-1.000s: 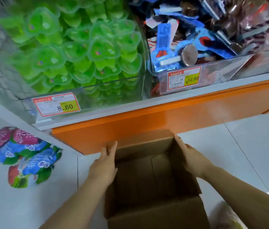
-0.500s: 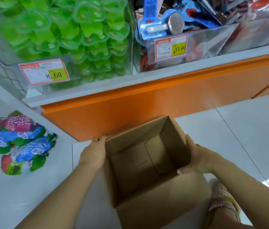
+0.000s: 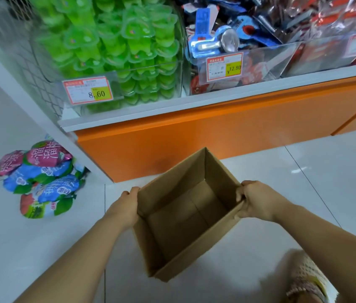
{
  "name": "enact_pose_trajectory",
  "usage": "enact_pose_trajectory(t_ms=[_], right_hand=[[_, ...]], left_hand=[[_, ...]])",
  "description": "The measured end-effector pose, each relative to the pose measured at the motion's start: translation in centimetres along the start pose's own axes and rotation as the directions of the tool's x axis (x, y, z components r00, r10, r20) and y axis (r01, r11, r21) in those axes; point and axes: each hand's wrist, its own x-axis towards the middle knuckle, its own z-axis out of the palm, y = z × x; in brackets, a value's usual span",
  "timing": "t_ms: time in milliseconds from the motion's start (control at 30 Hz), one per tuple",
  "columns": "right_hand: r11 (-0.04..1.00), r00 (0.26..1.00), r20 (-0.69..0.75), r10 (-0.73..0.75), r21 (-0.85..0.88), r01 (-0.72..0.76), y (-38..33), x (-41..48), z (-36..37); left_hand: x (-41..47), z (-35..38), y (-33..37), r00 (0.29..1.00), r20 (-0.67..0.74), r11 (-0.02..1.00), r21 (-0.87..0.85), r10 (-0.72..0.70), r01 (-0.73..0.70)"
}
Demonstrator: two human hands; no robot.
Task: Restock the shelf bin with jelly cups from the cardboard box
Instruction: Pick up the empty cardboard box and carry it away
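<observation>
The box sits between both hands, low in front of the orange shelf base, open side up and turned cornerwise; its inside shows bare cardboard flaps; whether it touches the floor I cannot tell. The left hand grips the left rim, fingers curled over the edge; the right hand grips the right rim, fingers clamped on the wall. Above, the clear bin is heaped with green jelly cups and carries an 8.60 tag; just beside it, a second bin, tagged 12.80, holds blue and red packets. Snack bags lie piled on the floor at left; a shoe shows at bottom right.
</observation>
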Motion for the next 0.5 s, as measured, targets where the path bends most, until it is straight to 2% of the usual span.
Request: enact_pose_trajectory(t_ms=[167,367,500], right_hand=[[0.999,0.998,-0.049,-0.050,-0.018,0.049,-2.0,2.7,-2.6],[0.999,0.995,0.104,-0.005,-0.043,0.009,-4.1,3.7,-2.0],[0.998,0.989,0.146,-0.008,-0.066,0.018,-7.4,2.0,-5.5]], left_hand=[[2.2,-3.3,-1.6,1.000,-0.002,0.999,0.020,0.026,-0.026],[1.9,-4.7,-3.4,0.986,0.155,0.998,0.029,-0.062,0.058],[-1.7,-8.6,-4.3,0.984,0.139,0.994,0.030,-0.113,0.109]])
